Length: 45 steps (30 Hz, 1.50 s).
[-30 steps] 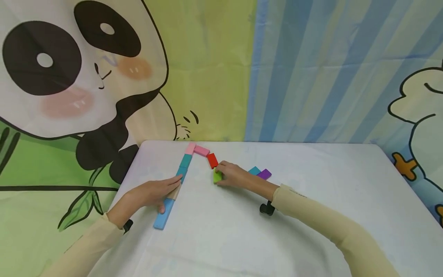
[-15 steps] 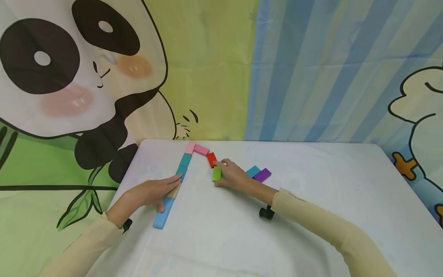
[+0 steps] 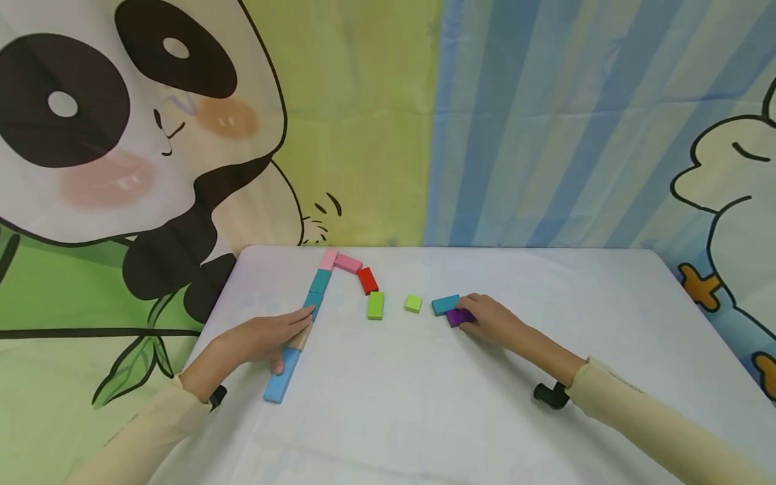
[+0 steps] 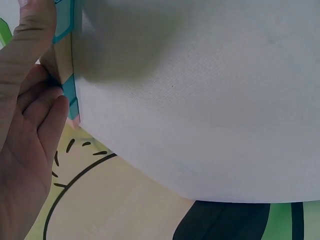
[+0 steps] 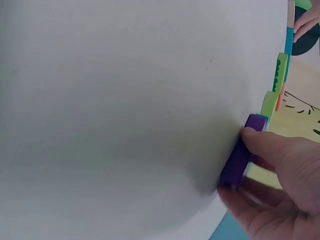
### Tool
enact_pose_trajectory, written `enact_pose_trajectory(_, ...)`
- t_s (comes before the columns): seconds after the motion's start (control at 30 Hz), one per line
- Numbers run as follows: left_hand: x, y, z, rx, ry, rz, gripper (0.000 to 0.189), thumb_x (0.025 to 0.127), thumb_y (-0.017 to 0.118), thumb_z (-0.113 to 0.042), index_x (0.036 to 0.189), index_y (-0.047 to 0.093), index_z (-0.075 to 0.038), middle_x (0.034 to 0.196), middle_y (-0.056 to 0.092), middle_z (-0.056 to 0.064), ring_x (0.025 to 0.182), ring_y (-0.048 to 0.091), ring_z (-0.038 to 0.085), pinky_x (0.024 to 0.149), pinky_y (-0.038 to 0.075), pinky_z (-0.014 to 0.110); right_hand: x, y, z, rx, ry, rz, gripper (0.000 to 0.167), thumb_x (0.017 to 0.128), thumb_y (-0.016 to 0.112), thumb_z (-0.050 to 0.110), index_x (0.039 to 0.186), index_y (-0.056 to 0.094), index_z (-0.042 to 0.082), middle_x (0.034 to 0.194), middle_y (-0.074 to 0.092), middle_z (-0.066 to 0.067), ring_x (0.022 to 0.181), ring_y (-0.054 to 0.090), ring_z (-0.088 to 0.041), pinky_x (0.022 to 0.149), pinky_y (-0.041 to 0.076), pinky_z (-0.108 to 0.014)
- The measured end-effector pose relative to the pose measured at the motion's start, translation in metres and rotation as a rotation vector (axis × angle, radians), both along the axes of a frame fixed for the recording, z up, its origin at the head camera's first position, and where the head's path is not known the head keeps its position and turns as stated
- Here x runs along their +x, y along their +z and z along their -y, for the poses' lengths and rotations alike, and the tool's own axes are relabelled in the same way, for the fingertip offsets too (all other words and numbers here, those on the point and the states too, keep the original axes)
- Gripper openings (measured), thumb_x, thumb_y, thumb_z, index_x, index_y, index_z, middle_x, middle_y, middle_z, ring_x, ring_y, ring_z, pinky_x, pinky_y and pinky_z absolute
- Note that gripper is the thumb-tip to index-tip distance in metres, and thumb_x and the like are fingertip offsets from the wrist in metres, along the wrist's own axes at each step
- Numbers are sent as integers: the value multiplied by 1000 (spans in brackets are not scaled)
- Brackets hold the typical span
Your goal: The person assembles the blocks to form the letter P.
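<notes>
My right hand pinches a purple block between thumb and fingers, right beside a teal block. In the head view the purple block is partly covered by the fingers. My left hand rests along a slanting row of blocks, its fingers fairly straight and touching them. That row runs from a long blue block through a beige block and teal blocks to a light pink block. The left hand hides part of the row.
From the row's far end, a pink block, a red block and a green block curve toward the front. A small light green block lies apart on the white table. A printed cloth hangs behind.
My right hand has let go of the green block and moved right to the purple block. A small light green block is now uncovered. My left hand stays on the row.
</notes>
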State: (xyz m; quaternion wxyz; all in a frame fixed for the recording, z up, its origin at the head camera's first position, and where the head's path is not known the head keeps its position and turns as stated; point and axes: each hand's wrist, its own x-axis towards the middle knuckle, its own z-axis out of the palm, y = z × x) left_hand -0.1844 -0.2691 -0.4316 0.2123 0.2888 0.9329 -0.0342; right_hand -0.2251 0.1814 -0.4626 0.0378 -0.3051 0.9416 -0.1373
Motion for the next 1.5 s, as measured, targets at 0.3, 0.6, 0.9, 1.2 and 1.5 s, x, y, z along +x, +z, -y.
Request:
enact_pose_trajectory(0.3,3,0,2,12,-50,-37,107,65,78,-48,150,32,-3,160,26,13,129,53,27,96,52,38,2,6,-21,14,214,-82,38,88,68,3,124,59,4,116,66,-12,108,63,-28,91,55,-41)
enact_pose_trajectory(0.6,2,2,3,26,-15,-21,109,65,77,-46,152,27,-4,160,28,13,128,54,29,98,51,41,4,22,48,-33,491,-114,31,91,65,3,121,63,7,124,63,-9,119,57,-25,99,51,-35)
enact_pose_trajectory(0.9,0,1,0,14,-31,-28,108,66,76,-48,152,28,-4,160,27,13,131,51,30,99,51,41,-8,2,122,83,564,-165,34,94,64,21,128,64,20,121,61,-2,117,53,-16,96,50,-24)
enact_pose_trajectory(1.2,-1,1,0,6,-29,-25,110,65,76,-49,153,26,-4,160,26,13,133,50,31,101,49,41,-11,-4,127,88,557,-246,33,94,64,21,127,66,21,119,63,-2,116,53,-17,95,50,-24)
enact_pose_trajectory(1.5,2,4,3,27,-33,-21,107,67,75,-48,151,29,-2,160,26,13,131,51,29,100,50,41,-12,16,98,77,318,-158,46,89,71,25,132,59,12,131,59,-8,121,54,-25,98,52,-37)
